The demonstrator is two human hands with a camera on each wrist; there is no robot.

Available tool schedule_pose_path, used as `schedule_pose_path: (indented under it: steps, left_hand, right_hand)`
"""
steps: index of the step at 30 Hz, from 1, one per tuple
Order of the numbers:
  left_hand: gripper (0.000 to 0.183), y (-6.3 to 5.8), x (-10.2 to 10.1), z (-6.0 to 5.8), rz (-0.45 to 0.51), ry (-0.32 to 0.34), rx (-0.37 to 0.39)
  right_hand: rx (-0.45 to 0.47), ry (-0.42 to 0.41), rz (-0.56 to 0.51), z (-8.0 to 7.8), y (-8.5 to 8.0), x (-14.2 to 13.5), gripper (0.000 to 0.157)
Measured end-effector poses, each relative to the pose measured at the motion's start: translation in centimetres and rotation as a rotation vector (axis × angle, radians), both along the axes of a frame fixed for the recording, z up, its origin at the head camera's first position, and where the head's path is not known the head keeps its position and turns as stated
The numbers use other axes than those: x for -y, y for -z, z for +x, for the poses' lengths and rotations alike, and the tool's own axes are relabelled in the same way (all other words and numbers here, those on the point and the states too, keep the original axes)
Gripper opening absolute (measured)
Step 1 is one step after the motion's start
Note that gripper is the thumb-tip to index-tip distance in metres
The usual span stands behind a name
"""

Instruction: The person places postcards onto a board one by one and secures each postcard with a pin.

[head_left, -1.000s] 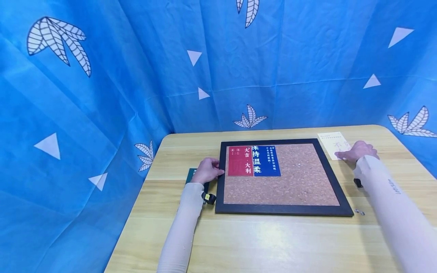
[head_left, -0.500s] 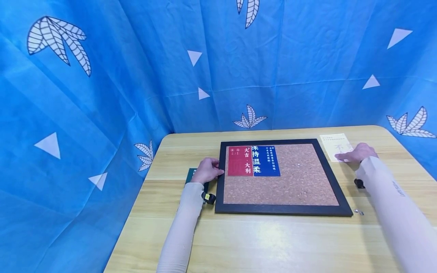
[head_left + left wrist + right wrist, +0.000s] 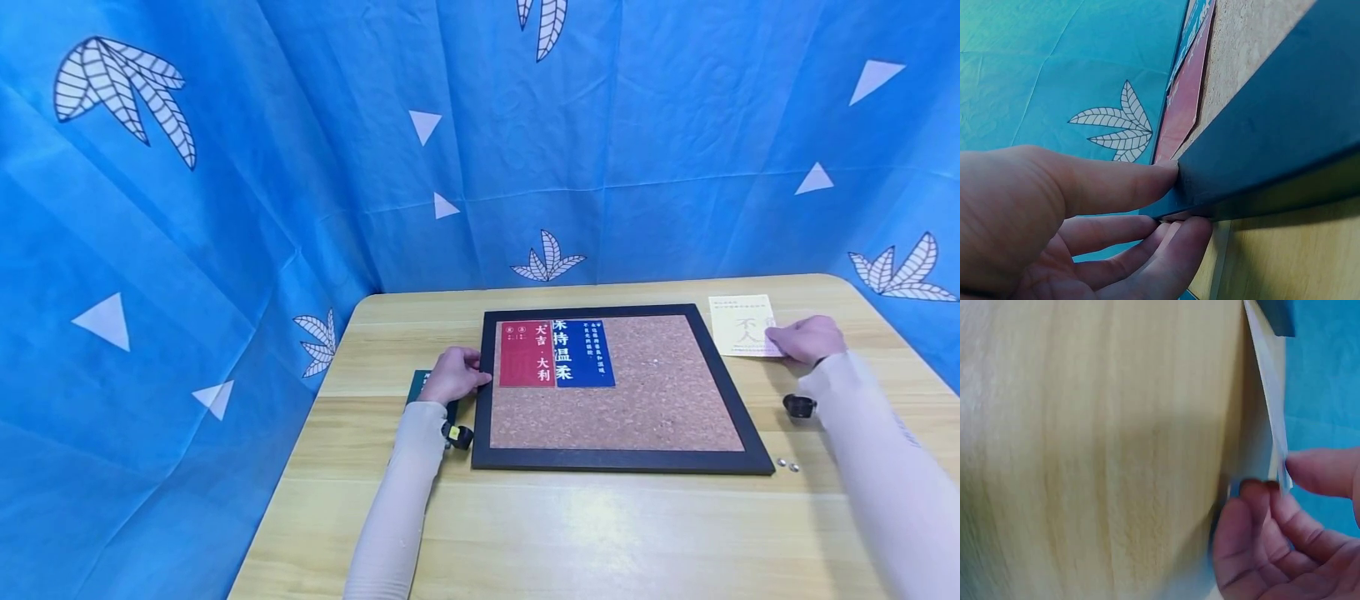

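A corkboard in a black frame (image 3: 615, 460) lies on the wooden table. On its cork, a red card (image 3: 527, 358) and a blue card (image 3: 588, 367) sit side by side at the upper left. My left hand (image 3: 450, 377) pinches the frame's left edge, thumb (image 3: 1129, 181) on top and fingertips underneath. Beyond the board's right side, my right hand (image 3: 808, 339) pinches the right edge of a cream card (image 3: 731, 325) with dark characters. In the right wrist view that card (image 3: 1269, 387) appears edge-on, tilted off the tabletop, between thumb and curled fingers.
A dark green card (image 3: 420, 382) lies partly hidden beneath my left hand. Two small shiny bits (image 3: 787, 465) rest by the frame's lower right corner; their kind is unclear. A blue curtain (image 3: 480, 150) hangs behind the table (image 3: 600, 533).
My right hand has gone from touching the cream card's face to gripping its right edge, and the card has shifted slightly right and nearer. My left hand stays on the frame.
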State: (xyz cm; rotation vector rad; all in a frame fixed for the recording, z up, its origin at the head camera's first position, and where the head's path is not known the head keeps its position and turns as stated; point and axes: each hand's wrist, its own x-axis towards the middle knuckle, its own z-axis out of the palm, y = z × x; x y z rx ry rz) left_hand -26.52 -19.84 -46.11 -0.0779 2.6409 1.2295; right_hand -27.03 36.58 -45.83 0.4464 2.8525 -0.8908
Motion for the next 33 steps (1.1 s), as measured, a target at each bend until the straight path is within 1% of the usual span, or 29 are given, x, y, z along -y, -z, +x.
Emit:
schedule_pose_path:
  steps: [3,7,9,11,12,14,16,21,29,33]
  left_hand:
    - [0.045,-0.1,0.1,0.0,0.002,0.001,0.000]
    - [0.046,0.0,0.1,0.0,-0.005,0.002,0.000]
    - [0.046,0.0,0.1,0.0,-0.012,0.000,-0.002]
    - [0.045,0.1,0.1,-0.1,-0.019,0.004,-0.006]
    - [0.045,0.1,0.1,-0.1,-0.020,0.005,-0.007]
    - [0.045,0.2,0.1,-0.1,-0.022,0.008,-0.010]
    - [0.046,0.2,0.1,-0.2,-0.022,0.010,-0.012]
    - [0.045,0.4,0.1,-0.4,-0.018,0.011,-0.010]
    - [0.046,0.2,0.1,-0.5,-0.014,0.014,-0.003]
    - [0.047,0.1,0.1,-0.3,-0.020,0.012,-0.004]
  right_hand:
    - [-0.020,0.005,-0.108,0.1,0.1,-0.4,0.065]
    - [-0.026,0.041,-0.348,0.3,-0.2,-0.6,0.065]
    - [-0.033,0.060,-0.457,0.4,-0.5,-0.6,0.044]
    - [-0.035,0.080,-0.541,0.7,-0.9,-0.5,0.020]
    - [-0.034,0.086,-0.580,0.8,-1.1,-0.5,0.019]
    - [-0.031,0.099,-0.635,1.0,-1.5,-0.5,0.037]
    - [-0.036,0.102,-0.659,1.1,-1.9,-0.4,0.039]
    - [-0.050,0.103,-0.691,1.2,-2.4,-0.3,0.038]
    - [-0.091,0.114,-0.817,1.1,-3.4,0.3,0.036]
    - [-0.070,0.083,-0.799,1.0,-3.9,0.9,0.035]
